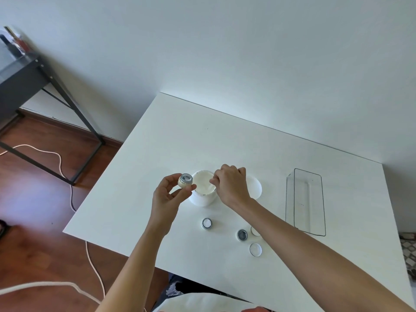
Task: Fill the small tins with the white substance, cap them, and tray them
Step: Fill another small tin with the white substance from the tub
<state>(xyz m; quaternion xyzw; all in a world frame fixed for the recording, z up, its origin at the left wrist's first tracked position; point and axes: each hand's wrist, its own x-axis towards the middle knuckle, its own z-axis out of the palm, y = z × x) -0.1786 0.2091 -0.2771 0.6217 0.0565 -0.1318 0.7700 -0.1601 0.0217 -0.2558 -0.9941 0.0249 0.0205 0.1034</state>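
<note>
**Two Hands at the Big White Jar**

The left hand [167, 194] held a small tin [185, 180] between its thumb and fingers. The tin was lifted off the surface and tipped, with its open mouth facing the camera. It was just beside the big white jar [202, 189].

The right hand [231, 184] was curled over the jar's open top, with its fingertips pinched together above the white stuff [202, 183] inside. I could not tell if it held anything.

The jar stood on the white surface [180, 136]. A round white lid [255, 188] lay right behind the right hand, partly hidden.

Nearer to the person, an open small tin [206, 223] sat on the surface. Another open tin [242, 235] sat to its right, with a small white thing [255, 231] just beside it, partly hidden by the arm. A little round cap [256, 249] lay near them.

A clear tray [309, 201] stood well apart on the right.
</note>
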